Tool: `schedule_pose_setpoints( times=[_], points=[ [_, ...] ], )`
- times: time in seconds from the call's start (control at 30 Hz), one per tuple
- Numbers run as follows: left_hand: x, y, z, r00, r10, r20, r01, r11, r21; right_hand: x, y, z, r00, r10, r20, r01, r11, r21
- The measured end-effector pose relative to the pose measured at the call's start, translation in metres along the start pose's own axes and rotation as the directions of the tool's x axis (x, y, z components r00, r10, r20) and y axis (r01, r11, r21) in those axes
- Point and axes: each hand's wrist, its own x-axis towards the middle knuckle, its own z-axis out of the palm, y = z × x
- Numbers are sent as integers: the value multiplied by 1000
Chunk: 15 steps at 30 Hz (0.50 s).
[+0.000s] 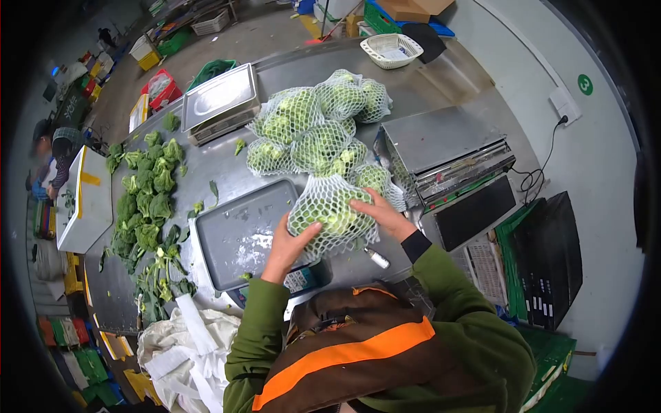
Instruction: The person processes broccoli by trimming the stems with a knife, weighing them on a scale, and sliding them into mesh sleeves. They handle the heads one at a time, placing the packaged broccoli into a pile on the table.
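Observation:
Between my two hands is a white mesh net bag (330,206) with green vegetables inside. My left hand (288,246) holds its lower left side, thumb on the mesh. My right hand (385,215) grips its right side, with the thumb and fingers on the net. Right behind it lies a pile of similar netted bags (320,141) on the metal table (272,62). A grey tray (241,234), wet and with small green scraps, sits to the left of my left hand.
Loose broccoli (148,186) is heaped at the left. A metal scale (220,100) stands behind the tray. At the right is a sealing machine (447,151); a white basket (391,51) is at the back. Another person (60,155) stands far left, by a white box (88,199).

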Motion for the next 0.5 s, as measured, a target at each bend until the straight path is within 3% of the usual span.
schedule_pose_setpoints(
  times=[0.1,0.13,0.23,0.27,0.33,0.4,0.5],
  points=[
    [29,-1,25,1000,12,-19,-11,1000,13,15,-22,-21,952,-210,-224,162,963,-216],
    [38,2,32,999,28,-20,-28,1000,2,22,-28,-28,950,-211,-229,162,963,-216],
    [63,-2,45,999,49,-9,-50,997,-55,32,-62,-42,881,-398,-258,184,788,-587],
    [71,-1,49,999,40,-32,-43,996,-79,38,-73,-46,879,-397,-265,178,788,-589],
    [87,6,58,999,41,-20,-43,993,-110,53,-94,-56,809,-544,-220,310,715,-627],
    [110,10,68,997,47,-65,-56,988,-147,74,-115,-70,811,-536,-233,309,731,-608],
    [147,32,89,990,105,-92,-111,992,-67,118,-141,-105,774,-611,-165,388,664,-639]
  ],
)
